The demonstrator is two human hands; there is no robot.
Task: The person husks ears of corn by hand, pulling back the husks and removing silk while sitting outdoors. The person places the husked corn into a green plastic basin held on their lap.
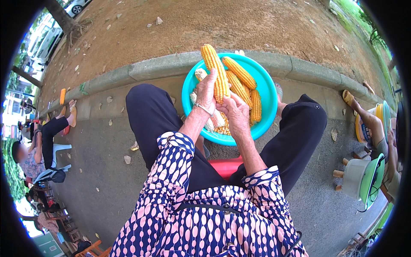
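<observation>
A yellow ear of corn (212,62) points away from me above a turquoise plastic basin (272,106). My left hand (205,92) wraps around its lower half, thumb along the side. At the near end of the same ear, the thumb and fingers of my right hand (237,112) press against the kernels. Inside the basin, several full ears (240,73) lie on the right. Pale bare cobs (218,120) rest on the left and near side, and loose kernels (222,129) lie at the bottom, partly hidden by my hands.
The basin stands between my knees against a concrete curb (160,68), with bare soil beyond. Below me is a red seat (226,167). A seated person (35,154) is at left; another person's leg (369,117) and a yellow-and-white bucket (361,128) are at right.
</observation>
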